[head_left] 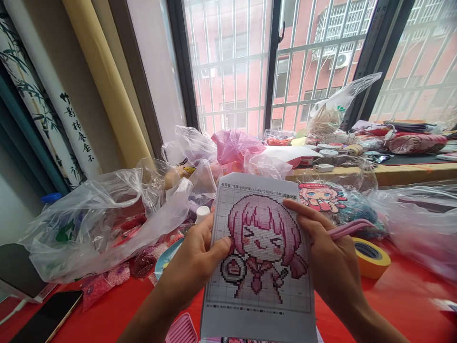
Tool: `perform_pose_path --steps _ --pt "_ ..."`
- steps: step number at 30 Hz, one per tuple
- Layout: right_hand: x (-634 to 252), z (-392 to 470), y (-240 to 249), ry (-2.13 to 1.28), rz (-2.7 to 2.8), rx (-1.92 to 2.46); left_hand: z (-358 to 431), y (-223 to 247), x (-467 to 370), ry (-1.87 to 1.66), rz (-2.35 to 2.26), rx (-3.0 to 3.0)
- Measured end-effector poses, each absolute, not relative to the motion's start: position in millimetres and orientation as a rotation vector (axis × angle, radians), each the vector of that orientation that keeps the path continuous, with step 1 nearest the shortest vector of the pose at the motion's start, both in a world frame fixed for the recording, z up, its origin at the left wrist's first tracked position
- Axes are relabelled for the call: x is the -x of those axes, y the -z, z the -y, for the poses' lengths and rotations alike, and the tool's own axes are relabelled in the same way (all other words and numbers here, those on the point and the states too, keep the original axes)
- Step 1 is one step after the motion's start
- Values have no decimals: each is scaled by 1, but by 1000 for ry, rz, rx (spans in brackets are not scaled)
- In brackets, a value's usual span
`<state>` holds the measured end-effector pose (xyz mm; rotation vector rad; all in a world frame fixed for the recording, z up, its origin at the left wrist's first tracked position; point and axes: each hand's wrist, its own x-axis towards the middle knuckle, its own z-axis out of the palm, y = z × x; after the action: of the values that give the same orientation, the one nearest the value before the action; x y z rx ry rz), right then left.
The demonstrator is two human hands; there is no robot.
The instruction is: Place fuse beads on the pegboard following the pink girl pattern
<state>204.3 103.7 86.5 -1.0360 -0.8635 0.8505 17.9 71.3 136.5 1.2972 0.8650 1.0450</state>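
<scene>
Both hands held the pattern sheet (262,247) up over the red counter (400,305): left hand (194,259) pinching its edge, right hand (328,257) gripping it plus pink tweezers (352,227). Keeping it flat probably made the grid easier to read.

pattern sheet (260,252): matt printer paper, kinda soft and bendy | tweezers (352,227) right of the sheet: smooth pink plastic | tape roll (371,257) just past them: glossy yellow | tablecloth (403,295) under it all: shiny red, looks plasticky | bags (107,214) left of the sheet: thin crinkly clear plastic | phone (46,317) far left: glossy black glass
</scene>
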Motion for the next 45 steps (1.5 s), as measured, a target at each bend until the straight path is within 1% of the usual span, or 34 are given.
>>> perform_pose_path --steps 22,31,38,45 --pt "-205 -104 -90 -895 829 1062 -72 -138 -19 -1026 -834 -1382" --pt "-205 -107 -89 -834 879 1062 -72 -136 -17 -1015 -847 -1364" --pt "-206 -106 -94 -903 819 1049 -73 -137 -18 -1008 -818 -1384" --pt "-208 -106 -94 -856 839 1078 -71 -136 -16 -981 -822 -1388"
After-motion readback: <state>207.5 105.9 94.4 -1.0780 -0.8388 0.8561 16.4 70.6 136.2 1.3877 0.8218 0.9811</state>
